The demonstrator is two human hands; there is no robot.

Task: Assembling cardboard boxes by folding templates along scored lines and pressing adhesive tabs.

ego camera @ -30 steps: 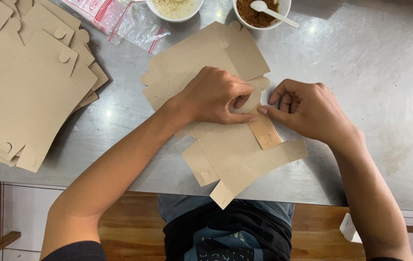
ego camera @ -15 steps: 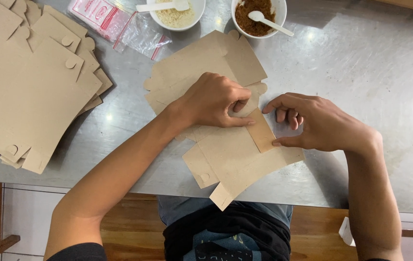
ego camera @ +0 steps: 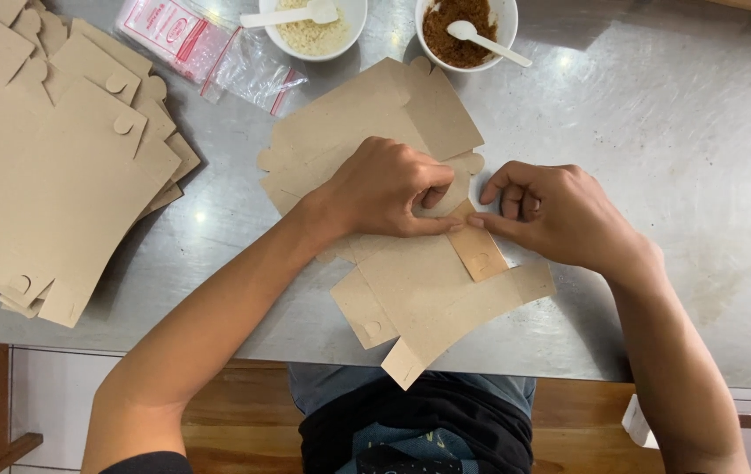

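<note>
A flat brown cardboard box blank (ego camera: 432, 294) lies on the steel table (ego camera: 656, 158) in front of me, its lower corner hanging past the near edge. My left hand (ego camera: 388, 189) presses down on its middle, thumb and fingers pinching a small flap. My right hand (ego camera: 551, 215) meets it from the right, fingertips on the same flap near a narrow tab (ego camera: 478, 254). Another blank (ego camera: 366, 123) lies under the first, beneath my left hand.
A stack of unfolded cardboard blanks (ego camera: 50, 167) fills the left of the table. At the back stand a clear plastic bag (ego camera: 217, 53), a white bowl of pale grains (ego camera: 314, 26) and a white bowl of brown powder (ego camera: 467, 26), each with a white spoon.
My right hand shifted slightly left and its fingertips closed on the flap beside my left thumb. The left hand stayed pressed on the blank.
</note>
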